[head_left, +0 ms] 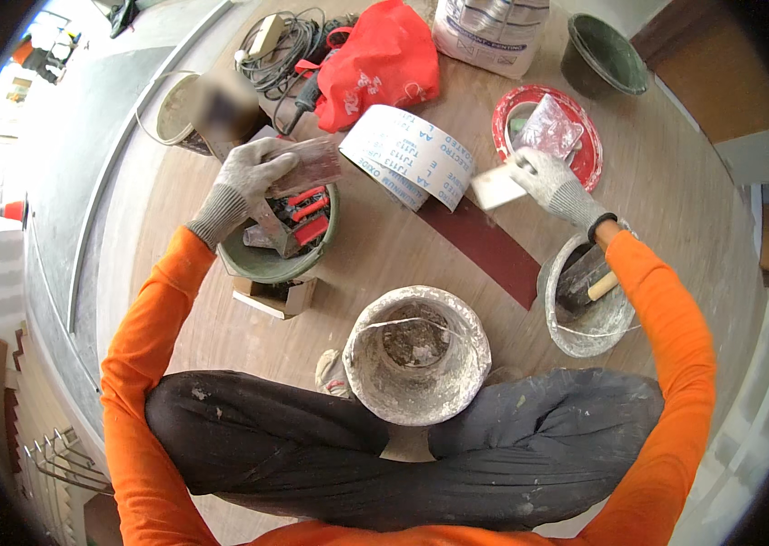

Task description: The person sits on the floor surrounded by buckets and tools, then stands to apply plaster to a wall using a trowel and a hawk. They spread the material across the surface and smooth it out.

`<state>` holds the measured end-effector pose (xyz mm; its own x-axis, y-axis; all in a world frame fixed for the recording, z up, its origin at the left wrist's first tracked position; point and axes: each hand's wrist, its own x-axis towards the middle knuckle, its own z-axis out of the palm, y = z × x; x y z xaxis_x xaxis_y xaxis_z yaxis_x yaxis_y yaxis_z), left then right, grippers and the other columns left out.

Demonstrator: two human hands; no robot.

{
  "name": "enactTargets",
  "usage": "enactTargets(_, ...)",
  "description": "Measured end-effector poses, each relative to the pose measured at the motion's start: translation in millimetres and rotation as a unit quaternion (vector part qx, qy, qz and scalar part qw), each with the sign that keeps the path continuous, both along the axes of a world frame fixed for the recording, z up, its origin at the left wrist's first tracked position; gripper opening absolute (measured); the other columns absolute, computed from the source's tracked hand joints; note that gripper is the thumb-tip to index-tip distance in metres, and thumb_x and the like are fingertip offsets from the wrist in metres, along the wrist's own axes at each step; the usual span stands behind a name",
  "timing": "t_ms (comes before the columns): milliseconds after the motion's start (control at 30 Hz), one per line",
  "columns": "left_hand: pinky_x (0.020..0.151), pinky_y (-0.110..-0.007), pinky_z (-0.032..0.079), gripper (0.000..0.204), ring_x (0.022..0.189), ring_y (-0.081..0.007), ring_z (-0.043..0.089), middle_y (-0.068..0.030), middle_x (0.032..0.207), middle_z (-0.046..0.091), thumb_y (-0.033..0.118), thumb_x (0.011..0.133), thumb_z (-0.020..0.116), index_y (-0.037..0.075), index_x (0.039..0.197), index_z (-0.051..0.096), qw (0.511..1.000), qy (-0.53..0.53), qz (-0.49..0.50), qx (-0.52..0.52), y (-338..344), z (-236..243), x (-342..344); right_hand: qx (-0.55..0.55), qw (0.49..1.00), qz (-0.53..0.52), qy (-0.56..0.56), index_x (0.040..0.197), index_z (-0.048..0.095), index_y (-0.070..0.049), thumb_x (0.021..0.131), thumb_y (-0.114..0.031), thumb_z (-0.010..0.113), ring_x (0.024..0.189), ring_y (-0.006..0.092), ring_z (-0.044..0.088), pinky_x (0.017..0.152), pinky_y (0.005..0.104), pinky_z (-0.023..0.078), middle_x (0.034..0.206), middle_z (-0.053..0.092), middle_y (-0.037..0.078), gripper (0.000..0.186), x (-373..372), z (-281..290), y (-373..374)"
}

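Observation:
My gloved left hand (257, 177) grips a flat, reddish-brown rectangular piece (314, 164), above a green bucket (237, 257) of red-handled tools (310, 227). My gloved right hand (537, 182) pinches a pale rectangular piece (494, 189) near a red paint-smeared round container (586, 167) holding a clear package (550, 127). Between my hands lies a curled roll of sandpaper (407, 150), printed white backing up, with a dark-red strip (485, 250) extending toward me. A plaster-crusted bucket (366, 382) stands before my crossed legs.
A second crusted bucket (576, 337) holding a wooden-handled tool is at my right. Behind are a tub (184, 123), coiled cable (280, 59), red bag (375, 64), white sack (489, 32) and dark green bucket (603, 68). A small open box (271, 300) sits at left. A long pale strip (84, 237) runs along the left.

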<state>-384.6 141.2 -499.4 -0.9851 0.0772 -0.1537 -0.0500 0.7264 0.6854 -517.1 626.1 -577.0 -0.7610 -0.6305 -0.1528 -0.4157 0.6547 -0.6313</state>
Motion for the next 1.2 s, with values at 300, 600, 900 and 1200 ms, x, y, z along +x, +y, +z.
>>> enactTargets(300,0.089,-0.036,0.053,0.027,0.097,-0.0207,0.067,-0.012,0.102,0.071,0.016,0.095,0.065,0.001,0.118,0.068,0.995,-0.082,0.061,0.011,-17,-18,44,0.156,0.973,0.145,0.093,0.108,0.066,-0.008,0.093,-0.022,0.059,0.1,0.0365,0.068,0.088,0.0477,0.053,0.102,0.07,0.017,0.022,-5,-65,47)
enactTargets(600,0.093,-0.042,0.054,0.032,0.104,-0.0341,0.07,-0.0195,0.108,0.072,0.023,0.095,0.064,0.004,0.121,0.066,0.982,-0.168,0.001,-0.089,0,-36,52,0.311,0.91,0.131,0.241,0.105,0.067,-0.008,0.092,-0.023,0.06,0.098,0.0314,0.071,0.086,0.0486,0.054,0.101,0.073,0.019,0.021,18,-49,29)
enactTargets(900,0.096,-0.047,0.052,0.033,0.11,-0.0388,0.066,-0.0196,0.114,0.069,0.028,0.094,0.062,0.007,0.12,0.066,0.968,-0.037,-0.002,-0.248,-10,-51,36,0.319,0.934,0.147,0.067,0.126,0.061,0.002,0.078,-0.053,0.079,0.108,0.0357,0.07,0.092,0.0471,0.056,0.119,0.068,0.022,0.075,84,-72,4)
enactTargets(1200,0.095,-0.045,0.053,0.039,0.11,-0.0371,0.068,-0.0205,0.115,0.071,0.032,0.097,0.064,0.006,0.125,0.064,0.971,-0.068,0.069,-0.218,18,-38,41,0.443,0.88,0.152,0.076,0.161,0.024,-0.002,0.075,-0.052,0.085,0.11,0.0285,0.066,0.09,0.0418,0.054,0.128,0.06,0.017,0.117,117,-72,-14)
